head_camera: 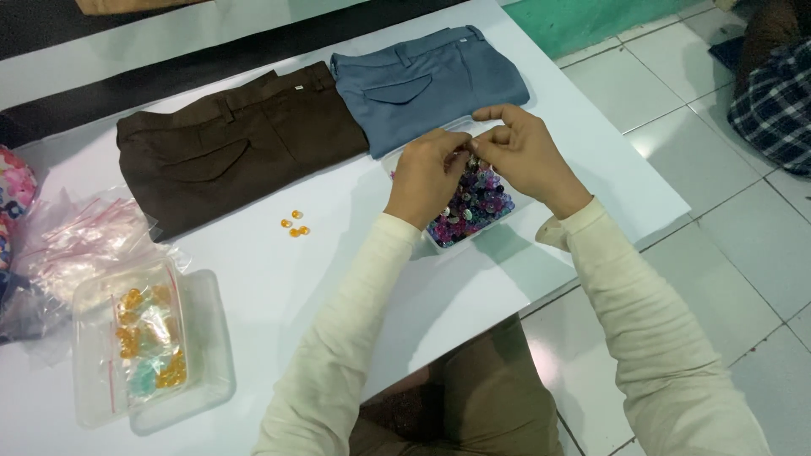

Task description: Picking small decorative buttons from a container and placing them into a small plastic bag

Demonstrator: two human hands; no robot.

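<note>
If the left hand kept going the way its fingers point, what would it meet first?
Probably the right hand, whose fingertips it nearly meets over the clear tray of purple and pink beads. The left hand points up-right; depth is unclear.

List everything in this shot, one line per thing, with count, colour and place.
trousers: one, brown, folded, table's far left.
trousers: one, grey-blue, folded, beside the brown pair.
clear tray of beads: one, purple, pink and blue beads, under both hands.
loose beads: about four, orange, on the table in front of the brown trousers.
clear box: one, holding bagged orange and teal beads, near left.
plastic bags: a heap, clear with pink strips, left edge.
table: one, white.
left hand: over the tray, fingertips pinched.
right hand: over the tray, fingertips meeting the left.
</note>
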